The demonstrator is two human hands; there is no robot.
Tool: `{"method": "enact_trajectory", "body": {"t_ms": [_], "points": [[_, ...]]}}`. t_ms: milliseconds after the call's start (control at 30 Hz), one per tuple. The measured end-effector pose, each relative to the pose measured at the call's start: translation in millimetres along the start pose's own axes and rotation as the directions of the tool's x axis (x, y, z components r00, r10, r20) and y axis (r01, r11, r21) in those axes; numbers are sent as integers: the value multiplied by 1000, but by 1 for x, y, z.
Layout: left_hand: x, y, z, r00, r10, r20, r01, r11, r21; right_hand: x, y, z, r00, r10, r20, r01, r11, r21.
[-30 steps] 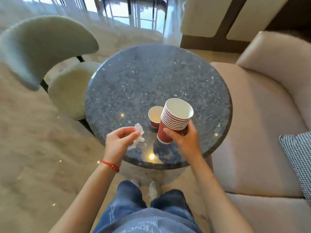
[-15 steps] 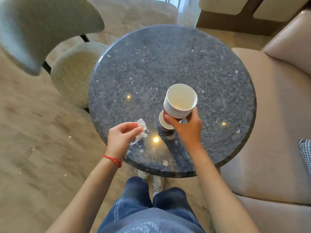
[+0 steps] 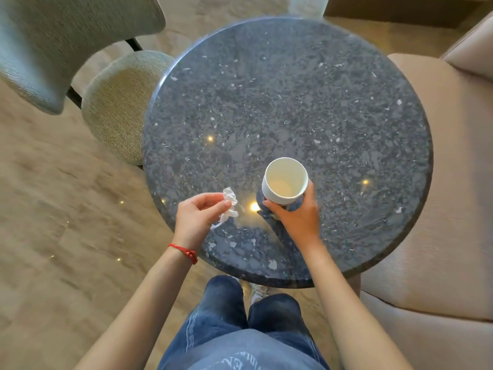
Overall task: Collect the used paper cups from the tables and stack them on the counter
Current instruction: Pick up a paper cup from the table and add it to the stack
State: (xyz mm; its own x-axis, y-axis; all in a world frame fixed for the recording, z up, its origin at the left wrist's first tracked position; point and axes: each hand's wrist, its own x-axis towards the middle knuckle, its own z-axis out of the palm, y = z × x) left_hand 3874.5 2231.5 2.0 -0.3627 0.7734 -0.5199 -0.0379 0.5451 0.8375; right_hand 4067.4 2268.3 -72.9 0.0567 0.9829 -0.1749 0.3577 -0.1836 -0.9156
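Note:
My right hand [image 3: 294,217] grips a stack of red paper cups [image 3: 285,180] with white insides, seen from straight above over the near part of the round dark stone table [image 3: 288,97]. The stack covers the spot where a single cup stood; that cup is hidden beneath it. My left hand [image 3: 198,217], with a red string bracelet at the wrist, pinches a crumpled white tissue [image 3: 230,204] at the table's near left edge.
A grey-green upholstered chair [image 3: 117,102] stands at the table's left, its backrest at top left. A beige sofa [image 3: 437,209] runs along the right. My legs in blue jeans [image 3: 240,329] stand at the table's near edge.
The stack in my right hand has moved over the single cup and come down onto it, so that cup is no longer visible. The view has tilted down. My left hand keeps the tissue.

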Motion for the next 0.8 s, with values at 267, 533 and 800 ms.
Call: {"method": "enact_trajectory", "body": {"t_ms": [267,533,800], "points": [[5,-3,-1,1000,-14,-22,14,1000,-27,0,2,10,999,37,7,-37,999,-7],[-4,-3,-13,996,-3,-84,-5,995,-95,-3,-30,-6,989,58,136,-75,989,124],[-52,-14,-27,965,17,-262,-82,968,-236,-13,-60,-14,945,-49,324,-23,977,214]]}}
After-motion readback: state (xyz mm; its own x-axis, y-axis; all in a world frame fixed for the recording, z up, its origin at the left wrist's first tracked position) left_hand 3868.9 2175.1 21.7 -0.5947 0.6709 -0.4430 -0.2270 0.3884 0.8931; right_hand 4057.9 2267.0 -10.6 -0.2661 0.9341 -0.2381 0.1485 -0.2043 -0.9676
